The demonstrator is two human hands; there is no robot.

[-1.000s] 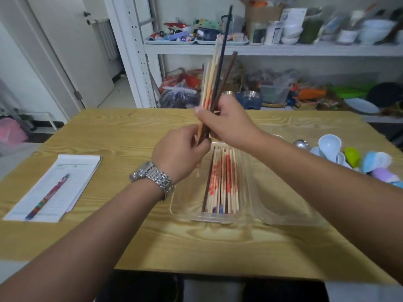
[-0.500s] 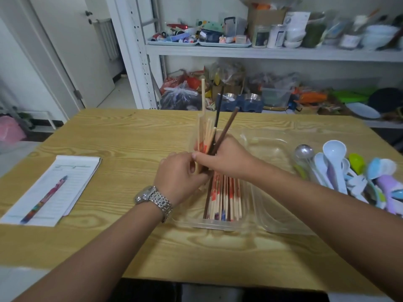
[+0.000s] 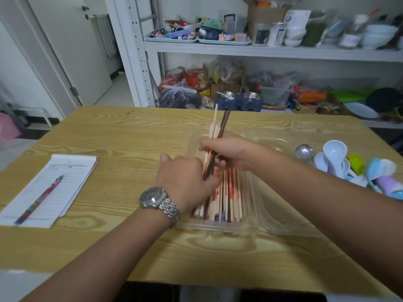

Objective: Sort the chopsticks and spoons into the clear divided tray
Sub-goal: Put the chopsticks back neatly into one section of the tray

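Chopstick sorting is in hand: the right hand and left hand both grip a tilted bundle of pale and dark chopsticks over the left compartment of the clear tray, where red-printed sticks already lie. Next, likely, lower it flat alongside them. Spoons wait heaped on the counter, right of the tray.

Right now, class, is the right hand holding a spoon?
No: the right hand grips a bundle of chopsticks over the clear tray.
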